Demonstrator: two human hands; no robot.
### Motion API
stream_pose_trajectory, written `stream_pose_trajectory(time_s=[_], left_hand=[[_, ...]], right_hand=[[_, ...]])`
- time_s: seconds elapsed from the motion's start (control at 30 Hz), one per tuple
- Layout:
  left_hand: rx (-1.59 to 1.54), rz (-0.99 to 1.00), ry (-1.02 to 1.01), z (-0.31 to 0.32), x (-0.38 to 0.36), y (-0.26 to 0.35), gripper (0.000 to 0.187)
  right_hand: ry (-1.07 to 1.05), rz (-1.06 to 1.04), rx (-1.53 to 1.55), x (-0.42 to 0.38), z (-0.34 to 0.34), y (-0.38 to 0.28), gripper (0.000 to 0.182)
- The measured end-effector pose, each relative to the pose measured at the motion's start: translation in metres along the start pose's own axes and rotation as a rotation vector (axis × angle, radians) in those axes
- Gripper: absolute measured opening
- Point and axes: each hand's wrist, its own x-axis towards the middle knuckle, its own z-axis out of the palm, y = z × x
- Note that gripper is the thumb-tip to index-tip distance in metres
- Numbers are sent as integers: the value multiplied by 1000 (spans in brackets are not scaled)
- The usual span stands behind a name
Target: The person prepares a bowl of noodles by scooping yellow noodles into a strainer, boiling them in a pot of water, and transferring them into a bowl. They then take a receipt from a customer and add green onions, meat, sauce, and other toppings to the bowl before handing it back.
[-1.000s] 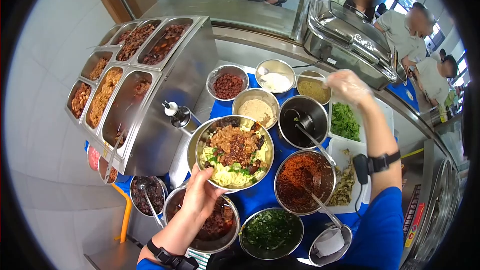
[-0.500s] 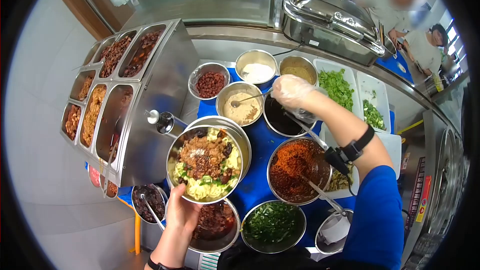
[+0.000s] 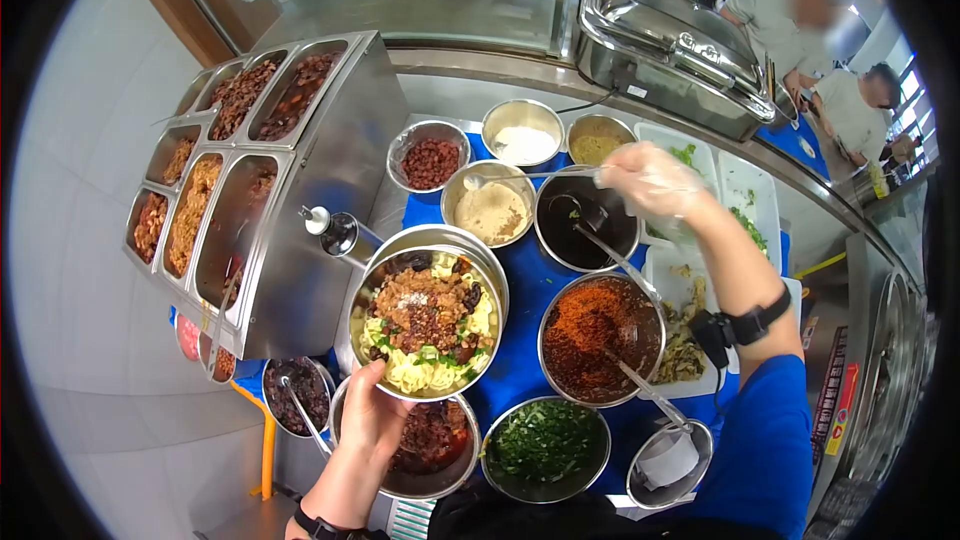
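My left hand [image 3: 372, 418] grips the near rim of a metal bowl [image 3: 357, 345] of yellow noodles [image 3: 425, 372], topped with brown minced topping [image 3: 420, 302], chopped greens and dark pieces. My right hand [image 3: 655, 180], in a clear plastic glove, is closed on the handle end of a long thin spoon [image 3: 540, 174]. The spoon's head is over the far edge of a bowl of tan powder [image 3: 488, 215]. Below the gloved hand sits a bowl of dark sauce [image 3: 575, 237] with a ladle [image 3: 622, 260] resting in it.
Bowls of chili flakes [image 3: 590, 330], chopped greens [image 3: 545, 445], white powder [image 3: 523, 145] and red bits [image 3: 432, 162] surround my hands. A steel rack [image 3: 330, 180] of toppings stands left, beside a pump bottle [image 3: 338, 233]. A chafing dish [image 3: 680, 50] and several people are at the back.
My right hand has moved right, drawing the spoon up off the tan powder to a nearly level position. The noodle bowl has shifted slightly right with my left hand.
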Motion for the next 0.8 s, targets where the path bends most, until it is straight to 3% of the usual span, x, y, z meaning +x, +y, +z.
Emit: stream_pose_trajectory(time_s=[0.07, 0.13, 0.23, 0.33, 0.4, 0.57, 0.67, 0.8], left_hand=[[21, 9, -24, 10, 5, -2, 66], [31, -8, -25, 18, 8, -4, 65], [48, -13, -21, 29, 14, -8, 65], [21, -10, -78, 35, 16, -12, 63], [22, -23, -78, 36, 14, -12, 63], [61, -32, -36, 41, 10, -13, 63], [76, -5, -29, 45, 10, -15, 62], [83, -12, 4, 45, 12, -18, 63]], right_hand=[[59, 0, 119, -31, -29, -19, 30], [-7, 218, 247, -67, -59, -57, 32], [-8, 283, 199, -92, -83, -66, 32], [229, -56, -96, -76, -80, 1, 30], [239, 161, -334, -54, -73, 37, 28], [148, 486, -330, -5, -32, 103, 25], [155, 500, -300, 11, -8, 121, 25], [-14, 257, -581, 23, 4, 154, 22]])
